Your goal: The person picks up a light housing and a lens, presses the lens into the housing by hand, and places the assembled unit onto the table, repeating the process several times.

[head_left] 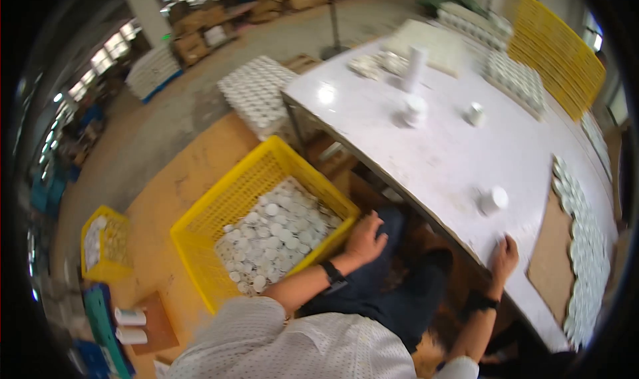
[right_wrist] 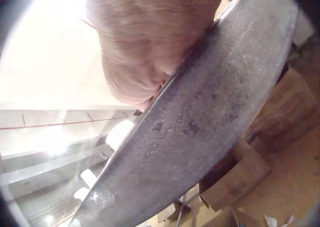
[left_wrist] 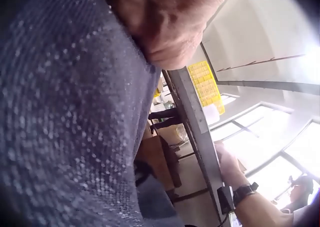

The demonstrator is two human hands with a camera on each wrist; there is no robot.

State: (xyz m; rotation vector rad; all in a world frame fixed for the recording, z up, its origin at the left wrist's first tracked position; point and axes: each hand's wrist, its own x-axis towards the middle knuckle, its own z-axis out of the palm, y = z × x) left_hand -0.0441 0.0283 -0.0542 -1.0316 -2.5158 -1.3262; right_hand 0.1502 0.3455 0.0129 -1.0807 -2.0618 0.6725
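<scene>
My left hand [head_left: 366, 239] rests on the dark trouser leg [left_wrist: 75, 117], right beside the corner of a yellow plastic basket [head_left: 193, 229]. Its fingers are loosely bent with nothing showing in them. Many small white discs [head_left: 273, 229] lie in that basket. On the edge of the white table [head_left: 413, 159] rests my right hand [head_left: 506, 259], fingers loosely curled, no object visible in it. The right wrist view has the same hand [right_wrist: 150, 42] on top of the table's metal edge [right_wrist: 200, 112]. A short white cylinder [head_left: 494, 200] stands a little beyond this hand.
Farther back on the table are a tall white cylinder [head_left: 415, 69], a white jar-like piece [head_left: 414, 111] and a small cylinder [head_left: 475, 114]. Rows of white pieces [head_left: 586, 266] cover cardboard at right. Yellow crates [head_left: 556, 56] lean behind. A smaller yellow basket [head_left: 106, 242] stands at left.
</scene>
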